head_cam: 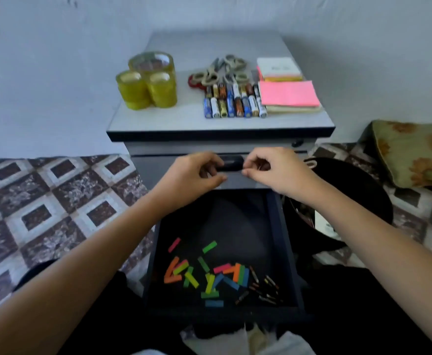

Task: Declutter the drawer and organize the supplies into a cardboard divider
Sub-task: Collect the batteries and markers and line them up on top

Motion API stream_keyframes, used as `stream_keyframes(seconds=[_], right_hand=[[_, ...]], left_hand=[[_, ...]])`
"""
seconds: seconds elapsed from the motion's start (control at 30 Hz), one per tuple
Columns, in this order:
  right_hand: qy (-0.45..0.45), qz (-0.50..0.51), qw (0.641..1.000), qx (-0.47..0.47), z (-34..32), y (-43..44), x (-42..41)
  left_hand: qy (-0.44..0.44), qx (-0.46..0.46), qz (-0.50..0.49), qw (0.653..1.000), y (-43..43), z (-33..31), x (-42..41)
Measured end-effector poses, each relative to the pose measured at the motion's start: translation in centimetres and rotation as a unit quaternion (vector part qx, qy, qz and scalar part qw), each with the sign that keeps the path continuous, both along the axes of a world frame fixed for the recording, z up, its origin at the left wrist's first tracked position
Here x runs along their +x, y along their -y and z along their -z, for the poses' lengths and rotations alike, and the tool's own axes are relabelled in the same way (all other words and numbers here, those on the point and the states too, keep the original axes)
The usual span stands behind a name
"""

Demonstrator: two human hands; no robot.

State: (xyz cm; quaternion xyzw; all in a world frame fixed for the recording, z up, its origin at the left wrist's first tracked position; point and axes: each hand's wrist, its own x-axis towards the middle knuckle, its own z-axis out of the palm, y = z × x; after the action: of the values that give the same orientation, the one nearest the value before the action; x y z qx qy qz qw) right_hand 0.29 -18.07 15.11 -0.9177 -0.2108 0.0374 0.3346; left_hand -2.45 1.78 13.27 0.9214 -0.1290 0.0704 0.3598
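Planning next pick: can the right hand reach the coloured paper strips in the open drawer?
Likely yes: coloured paper strips lie uncovered in the open dark drawer, right hand near its far end.

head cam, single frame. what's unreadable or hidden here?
All head view.
- Dark object between left hand and right hand: held item or a handle? Fingers cover its ends.
- Small dark items in drawer: too small, blurred.
- Batteries: labels blurred.
- Black bin: right forearm hides most contents.
- White material: cut by bottom edge.
- Cardboard divider: not in frame.
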Motion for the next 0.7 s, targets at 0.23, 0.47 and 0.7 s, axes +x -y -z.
stream_keyframes(seconds=[0.23,0.47,0.7], right_hand=[[-0.283,-0.081,0.926,-0.235,13.6,2.0,-4.4],[-0.293,-0.026,0.904,-0.311,21.6,0.8,-5.3],[-0.323,0.039,0.905,-0.275,23.9,0.1,-4.6]], left_hand=[[-0.303,0.079,0.062,0.948,1.8,12.2,-3.4],[-0.395,0.177,0.111,0.895,3.7,18.7,-4.8],[-0.422,0.198,0.142,0.873,5.2,21.3,-6.0]])
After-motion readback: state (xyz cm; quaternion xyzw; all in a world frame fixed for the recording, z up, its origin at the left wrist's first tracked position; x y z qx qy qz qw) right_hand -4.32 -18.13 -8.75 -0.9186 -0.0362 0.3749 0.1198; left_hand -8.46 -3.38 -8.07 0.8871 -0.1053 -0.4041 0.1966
